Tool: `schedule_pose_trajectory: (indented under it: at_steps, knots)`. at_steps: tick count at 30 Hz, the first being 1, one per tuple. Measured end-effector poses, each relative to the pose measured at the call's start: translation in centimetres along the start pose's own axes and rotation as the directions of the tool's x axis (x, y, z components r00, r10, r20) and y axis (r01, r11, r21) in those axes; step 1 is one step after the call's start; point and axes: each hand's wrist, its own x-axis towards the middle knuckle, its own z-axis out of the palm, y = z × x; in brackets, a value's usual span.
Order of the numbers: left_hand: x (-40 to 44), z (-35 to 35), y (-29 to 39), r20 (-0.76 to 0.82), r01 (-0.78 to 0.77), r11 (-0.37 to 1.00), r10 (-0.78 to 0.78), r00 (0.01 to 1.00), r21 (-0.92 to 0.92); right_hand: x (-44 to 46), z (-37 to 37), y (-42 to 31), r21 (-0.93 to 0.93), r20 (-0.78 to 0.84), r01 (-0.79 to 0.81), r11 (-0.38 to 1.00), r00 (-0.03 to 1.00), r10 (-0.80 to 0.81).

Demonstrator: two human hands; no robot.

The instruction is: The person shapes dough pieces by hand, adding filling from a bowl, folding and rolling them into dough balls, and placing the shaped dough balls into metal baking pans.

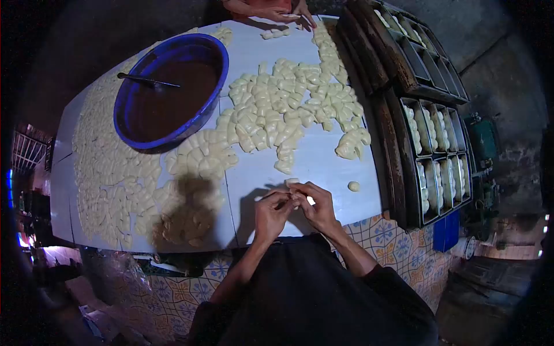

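Note:
My left hand (273, 215) and my right hand (315, 207) meet over the near edge of the table, fingers closed and pinched together. Between the fingertips is a small piece of dough, mostly covered by the fingers. Just beyond them a pale dough piece (292, 181) lies on the tabletop. A single round dough ball (354, 186) rests to the right of my right hand. Ahead, a large spread of cut dough pieces (271, 104) covers the middle of the table, and more dough pieces (115, 173) lie at the left.
A blue basin (223, 75) of brown stuff, a dark-handled utensil (147, 79) across its rim, stands on the white table (306, 205). Stacked baking tins (424, 155) at the right hold dough rows; some upper slots show none. Another person's hands (288, 14) work at the far edge.

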Motion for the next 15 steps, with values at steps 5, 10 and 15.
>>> schedule_pose_trajectory:
  at_steps: [5, 10, 15]
  knots:
    - [-0.7, 0.7, -0.7, 0.012, 0.148, 0.987, -0.148, 0.989, -0.061, -1.8, -1.0, 3.2, 0.154, 0.165, -0.226, 0.962, 0.966, 0.201]
    - [-0.4, 0.1, -0.8, 0.214, 0.108, 0.976, -0.066, 0.974, -0.189, -1.7, -3.3, 3.6, 0.412, 0.672, -0.721, 0.557, 0.653, 0.348]
    - [2.3, 0.6, -2.6, 0.057, 0.108, 0.954, -0.129, 0.990, 0.279, 2.5, -4.0, 6.8, 0.175, 0.257, -0.401, 0.899, 0.900, 0.352]
